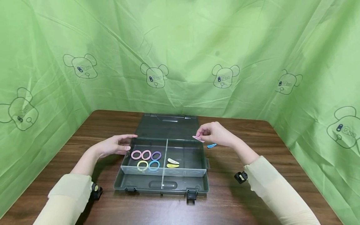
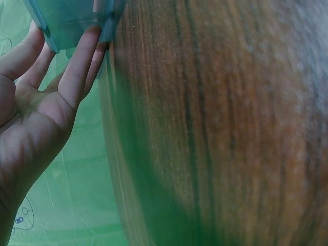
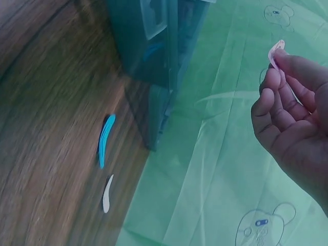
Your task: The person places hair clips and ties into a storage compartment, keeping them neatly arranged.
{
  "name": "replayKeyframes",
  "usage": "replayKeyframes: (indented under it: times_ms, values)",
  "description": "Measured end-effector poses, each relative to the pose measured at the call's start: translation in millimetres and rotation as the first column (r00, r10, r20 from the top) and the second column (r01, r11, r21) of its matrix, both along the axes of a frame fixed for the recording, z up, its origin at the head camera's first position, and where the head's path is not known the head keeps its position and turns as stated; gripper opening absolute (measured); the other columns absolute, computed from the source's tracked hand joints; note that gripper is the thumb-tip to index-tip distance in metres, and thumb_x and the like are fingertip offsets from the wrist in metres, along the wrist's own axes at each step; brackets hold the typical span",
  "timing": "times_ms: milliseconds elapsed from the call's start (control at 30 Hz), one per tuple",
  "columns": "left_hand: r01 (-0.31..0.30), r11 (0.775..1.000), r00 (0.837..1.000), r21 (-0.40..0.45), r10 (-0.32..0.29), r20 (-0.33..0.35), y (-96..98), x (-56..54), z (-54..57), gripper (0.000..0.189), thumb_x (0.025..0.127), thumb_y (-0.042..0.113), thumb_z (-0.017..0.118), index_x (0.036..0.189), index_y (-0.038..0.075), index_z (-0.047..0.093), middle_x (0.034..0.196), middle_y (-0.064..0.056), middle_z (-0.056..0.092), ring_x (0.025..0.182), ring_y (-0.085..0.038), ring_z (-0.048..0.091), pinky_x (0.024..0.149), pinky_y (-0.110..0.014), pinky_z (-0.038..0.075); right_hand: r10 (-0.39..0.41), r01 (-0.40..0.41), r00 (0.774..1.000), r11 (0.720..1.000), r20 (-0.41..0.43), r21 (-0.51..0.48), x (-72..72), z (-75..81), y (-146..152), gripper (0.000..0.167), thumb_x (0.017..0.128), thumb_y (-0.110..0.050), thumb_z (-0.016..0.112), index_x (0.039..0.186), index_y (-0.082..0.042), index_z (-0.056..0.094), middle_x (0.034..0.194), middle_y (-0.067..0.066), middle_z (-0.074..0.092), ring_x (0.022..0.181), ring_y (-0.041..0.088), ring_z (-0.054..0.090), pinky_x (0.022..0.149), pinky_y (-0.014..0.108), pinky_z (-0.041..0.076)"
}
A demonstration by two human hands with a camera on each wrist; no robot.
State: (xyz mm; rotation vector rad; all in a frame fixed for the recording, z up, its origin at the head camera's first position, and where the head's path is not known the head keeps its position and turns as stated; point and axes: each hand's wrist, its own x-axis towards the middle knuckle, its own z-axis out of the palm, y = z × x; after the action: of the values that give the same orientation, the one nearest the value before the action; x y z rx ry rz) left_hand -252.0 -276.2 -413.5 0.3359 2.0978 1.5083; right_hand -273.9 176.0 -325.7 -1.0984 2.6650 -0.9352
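Note:
My right hand pinches a pink hair clip between thumb and fingertips, above the back right corner of a dark see-through divided box. At the box's left wall, my left hand touches its edge with mostly straight fingers and thumb. Inside the back right compartment lie a white hair clip and a yellow hair clip. Several hair ties, among them a purple hair tie, sit in the back left compartment. On the table right of the box lie a blue hair clip and another white clip.
The box's lid is folded back flat behind it on the wooden table. Two latches line the box's front, one a black latch. Green curtains with bear drawings stand around the table's back and sides.

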Motion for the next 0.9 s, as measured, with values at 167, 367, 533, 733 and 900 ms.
replayKeyframes:
  times_ms: [167,367,533,733,900]
  values:
    - [0.002,1.000,1.000,-0.008,-0.002,-0.002,-0.4,-0.4,0.4,0.061,0.094,0.006,0.056,0.148,0.015,0.030,0.146,-0.029,0.025,0.127,-0.038,0.041,0.097,-0.040,0.049,0.035,-0.034,0.999,0.999,-0.034,0.005,-4.9,-4.2,-14.8,0.004,0.085,-0.017,0.070,0.086,-0.013,0.071,0.067,-0.004,0.067,0.056,0.005,0.053,0.053,0.020,0.044]
    - [0.010,1.000,1.000,-0.002,-0.010,-0.001,-0.6,0.3,2.5,0.061,0.094,0.006,0.056,0.149,0.013,0.028,0.146,-0.031,0.025,0.127,-0.039,0.042,0.097,-0.041,0.048,0.061,-0.061,0.997,0.998,-0.044,-0.010,-8.3,-12.0,-34.0,0.004,0.084,-0.020,0.072,0.085,-0.016,0.070,0.069,-0.009,0.066,0.063,0.004,0.060,0.061,0.020,0.050]
    - [0.015,1.000,1.000,0.005,-0.015,-0.002,-0.6,0.7,3.7,0.062,0.094,0.006,0.056,0.149,0.012,0.028,0.146,-0.031,0.024,0.127,-0.040,0.041,0.097,-0.042,0.048,0.084,-0.085,0.996,0.996,-0.040,-0.020,-12.3,-20.5,-47.3,0.005,0.084,-0.019,0.072,0.085,-0.014,0.070,0.070,-0.009,0.066,0.065,0.003,0.061,0.062,0.019,0.052]
    - [0.017,1.000,1.000,0.024,-0.017,0.005,-1.2,-0.4,2.6,0.065,0.092,0.010,0.060,0.149,0.011,0.027,0.146,-0.031,0.024,0.128,-0.041,0.040,0.097,-0.042,0.048,0.103,-0.104,0.994,0.995,-0.046,-0.007,-17.3,-34.3,-61.7,0.004,0.084,-0.016,0.072,0.084,-0.012,0.071,0.070,-0.010,0.066,0.065,0.002,0.060,0.063,0.018,0.053]
    - [0.020,0.999,1.000,0.032,-0.021,0.012,-0.9,-0.1,2.0,0.065,0.092,0.009,0.059,0.149,0.010,0.026,0.146,-0.031,0.025,0.126,-0.041,0.042,0.097,-0.042,0.048,0.122,-0.121,0.991,0.992,-0.049,0.033,-20.2,-45.2,-71.3,0.003,0.084,-0.012,0.070,0.087,-0.011,0.072,0.071,-0.010,0.066,0.068,0.002,0.059,0.065,0.017,0.052]
